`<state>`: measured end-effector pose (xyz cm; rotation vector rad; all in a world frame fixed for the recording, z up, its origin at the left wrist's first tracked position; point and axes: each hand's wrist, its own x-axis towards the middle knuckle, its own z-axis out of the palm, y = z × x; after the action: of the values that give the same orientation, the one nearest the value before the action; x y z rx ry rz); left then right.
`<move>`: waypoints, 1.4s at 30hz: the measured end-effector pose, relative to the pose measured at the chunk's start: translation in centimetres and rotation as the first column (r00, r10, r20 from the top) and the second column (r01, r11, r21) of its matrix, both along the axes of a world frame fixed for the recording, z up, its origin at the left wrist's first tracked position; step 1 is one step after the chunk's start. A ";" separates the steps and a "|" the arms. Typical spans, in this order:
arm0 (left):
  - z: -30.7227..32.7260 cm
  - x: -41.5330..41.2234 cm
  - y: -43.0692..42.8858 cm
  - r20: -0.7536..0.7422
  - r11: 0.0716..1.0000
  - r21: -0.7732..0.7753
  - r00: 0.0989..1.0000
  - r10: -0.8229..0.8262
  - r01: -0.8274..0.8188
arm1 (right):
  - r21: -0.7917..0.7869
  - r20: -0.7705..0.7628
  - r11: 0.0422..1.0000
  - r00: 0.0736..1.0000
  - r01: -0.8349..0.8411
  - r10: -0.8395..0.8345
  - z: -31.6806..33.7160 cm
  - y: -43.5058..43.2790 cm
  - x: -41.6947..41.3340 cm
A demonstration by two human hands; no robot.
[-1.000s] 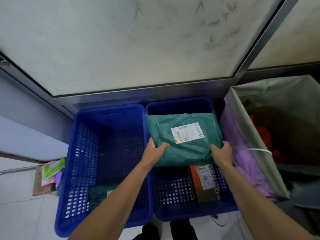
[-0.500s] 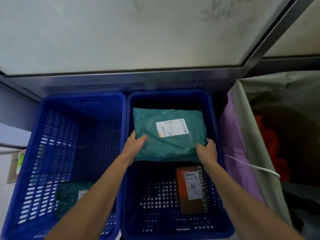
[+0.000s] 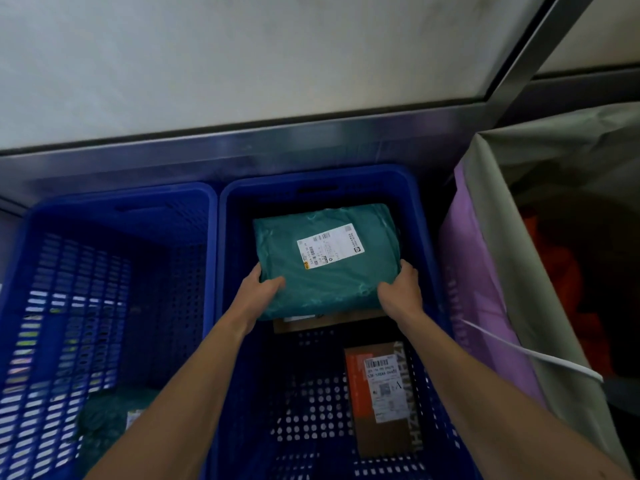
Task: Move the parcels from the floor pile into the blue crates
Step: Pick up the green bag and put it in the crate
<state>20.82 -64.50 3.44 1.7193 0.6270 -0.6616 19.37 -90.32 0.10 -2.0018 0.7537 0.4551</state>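
A green parcel (image 3: 325, 258) with a white label is low inside the far half of the right blue crate (image 3: 311, 181). My left hand (image 3: 263, 289) grips its near-left corner and my right hand (image 3: 401, 292) grips its near-right corner. Under its near edge a brown cardboard parcel (image 3: 322, 323) shows. A brown and orange box (image 3: 381, 393) with a label lies on the crate floor, near right. The left blue crate (image 3: 117, 202) holds another green parcel (image 3: 110, 417) at its near end.
A large bag (image 3: 512, 258) with a grey and purple lining stands right of the crates, with something red inside and a white cord across its edge. A metal door frame (image 3: 242, 147) and frosted pane rise just behind the crates.
Both hands have lowered the green parcel deeper into the right crate and toward its far end. The view has tipped down and closer over the crates.
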 end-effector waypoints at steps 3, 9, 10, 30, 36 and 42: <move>-0.6 -0.2 -0.1 -0.028 1.000 0.003 0.999 -0.018 0.018 | 0.038 -0.071 0.999 0.997 -0.026 0.028 -1.4 -0.4 0.0; -0.7 -1.0 0.2 -0.054 0.994 0.046 0.994 -0.093 0.095 | -0.055 -0.166 0.996 0.984 -0.071 0.061 -0.4 0.6 -0.8; -0.4 -1.1 0.3 -0.062 0.992 0.064 0.992 -0.108 0.112 | -0.080 -0.188 0.993 0.980 -0.083 0.067 -0.2 0.8 -0.7; 17.6 -11.3 9.1 -0.054 0.965 0.209 0.987 -0.149 0.157 | -0.061 -0.265 0.886 0.863 -0.460 0.430 17.2 17.3 -7.4; 22.2 -18.5 17.7 0.012 0.975 0.218 0.999 -0.044 0.040 | -0.051 -0.251 0.798 0.781 -0.601 0.572 20.8 27.5 -12.5; 23.9 -28.1 29.5 0.097 0.974 0.221 0.995 0.028 -0.048 | -0.117 -0.261 0.681 0.684 -0.723 0.681 24.3 39.5 -20.0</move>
<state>-7.24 -35.01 27.31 1.9295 0.6875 -0.4950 -0.60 -50.83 24.39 -2.4446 0.0845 1.0808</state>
